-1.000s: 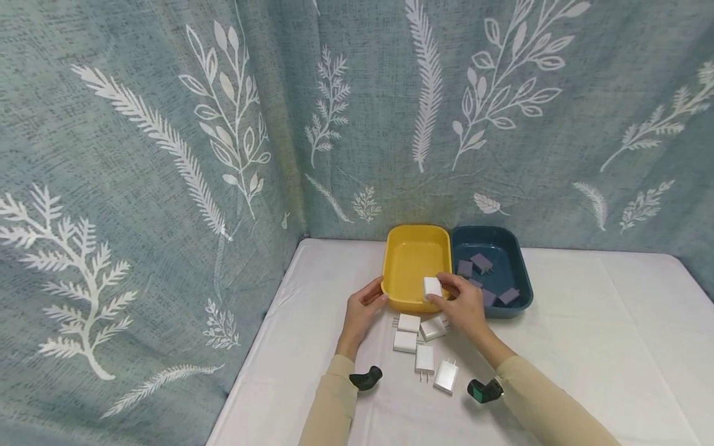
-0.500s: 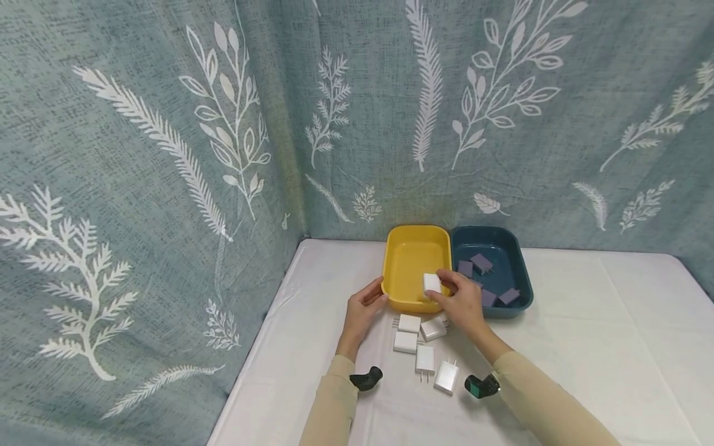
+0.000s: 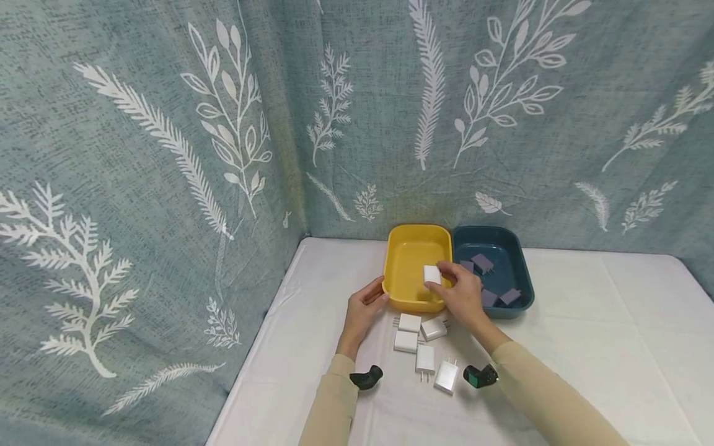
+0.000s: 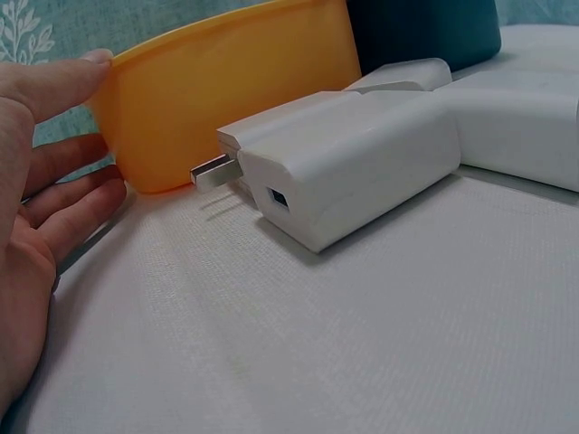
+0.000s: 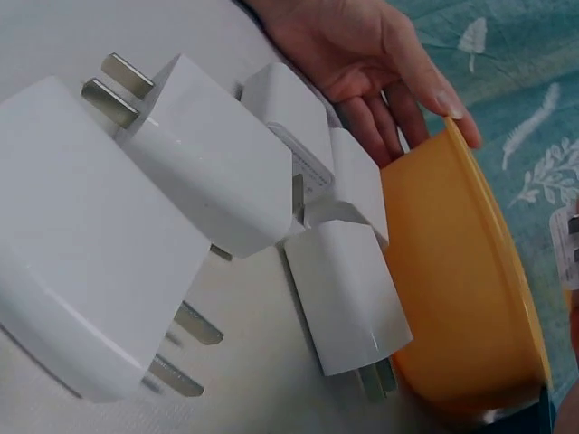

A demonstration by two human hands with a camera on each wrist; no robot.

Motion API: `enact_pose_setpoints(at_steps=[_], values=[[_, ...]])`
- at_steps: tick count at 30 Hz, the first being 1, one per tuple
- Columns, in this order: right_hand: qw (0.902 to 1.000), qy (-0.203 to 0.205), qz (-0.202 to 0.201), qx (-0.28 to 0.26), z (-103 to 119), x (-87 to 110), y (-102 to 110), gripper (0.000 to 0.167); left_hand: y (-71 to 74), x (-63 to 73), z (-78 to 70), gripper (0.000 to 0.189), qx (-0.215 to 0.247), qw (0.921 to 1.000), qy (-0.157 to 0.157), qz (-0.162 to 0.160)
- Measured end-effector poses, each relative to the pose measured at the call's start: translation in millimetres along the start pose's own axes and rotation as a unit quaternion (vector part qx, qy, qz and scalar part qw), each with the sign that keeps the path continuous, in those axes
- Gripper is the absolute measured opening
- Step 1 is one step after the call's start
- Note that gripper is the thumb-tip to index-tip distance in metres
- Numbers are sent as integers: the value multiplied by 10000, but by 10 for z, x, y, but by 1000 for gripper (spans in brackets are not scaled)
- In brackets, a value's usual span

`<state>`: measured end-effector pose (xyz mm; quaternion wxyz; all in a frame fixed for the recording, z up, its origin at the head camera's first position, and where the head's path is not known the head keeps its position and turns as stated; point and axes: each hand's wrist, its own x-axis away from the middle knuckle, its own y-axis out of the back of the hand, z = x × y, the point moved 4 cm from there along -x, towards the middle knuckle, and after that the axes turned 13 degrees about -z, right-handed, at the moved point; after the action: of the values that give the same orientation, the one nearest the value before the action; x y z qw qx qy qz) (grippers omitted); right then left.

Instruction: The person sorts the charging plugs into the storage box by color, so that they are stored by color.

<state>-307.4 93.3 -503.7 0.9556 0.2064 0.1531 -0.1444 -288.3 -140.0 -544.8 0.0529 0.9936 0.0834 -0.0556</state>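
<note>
My right hand (image 3: 465,297) pinches a white plug-in charger (image 3: 432,275) between thumb and fingers, over the front right part of the yellow tray (image 3: 414,306). In the right wrist view, part of that charger (image 5: 566,249) shows at the right edge. My left hand (image 3: 359,316) touches the tray's front left corner; in the left wrist view its thumb (image 4: 72,81) lies against the rim, while relaxed fingers rest lower by the wall. Several white chargers lie before the tray, among them one near my left palm (image 4: 362,172) and one with prongs upward (image 5: 208,163).
Against the yellow tray's right side stands a dark blue tray (image 3: 527,279) holding several purple chargers (image 3: 482,262). A white cloth (image 3: 602,334) covers the table, and a patterned curtain (image 3: 357,124) hangs close behind the trays.
My right hand has moved slightly farther back over the yellow tray with the white charger in its pinch. The left hand stays at the tray's corner.
</note>
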Motion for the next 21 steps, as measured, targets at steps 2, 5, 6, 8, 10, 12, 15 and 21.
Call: enact_pose_setpoints(at_steps=[2,5,6,8,10,12,15,21], values=[[10000,55,-39,10,-2,-13,-11,50,-1,-4,0,49,10,10000,-19,-9],[9999,75,-91,-6,-4,-21,-23,50,-4,-3,2,50,75,9999,-69,32],[9999,78,-102,-7,-8,-21,-28,50,-6,-1,3,50,100,9999,-87,54],[9999,69,-130,-3,-12,-20,-35,51,-7,1,9,51,134,9998,-113,94],[9999,51,-132,5,-12,-16,-41,52,-7,3,18,51,139,9998,-113,118],[9999,54,-125,-3,-10,-17,-46,52,-4,3,23,51,126,9998,-124,127],[9999,44,-134,19,1,-27,-48,54,-2,-2,31,52,126,9998,-126,128],[9999,-49,-105,113,27,-47,-47,56,-7,-13,34,51,228,9996,-142,123]])
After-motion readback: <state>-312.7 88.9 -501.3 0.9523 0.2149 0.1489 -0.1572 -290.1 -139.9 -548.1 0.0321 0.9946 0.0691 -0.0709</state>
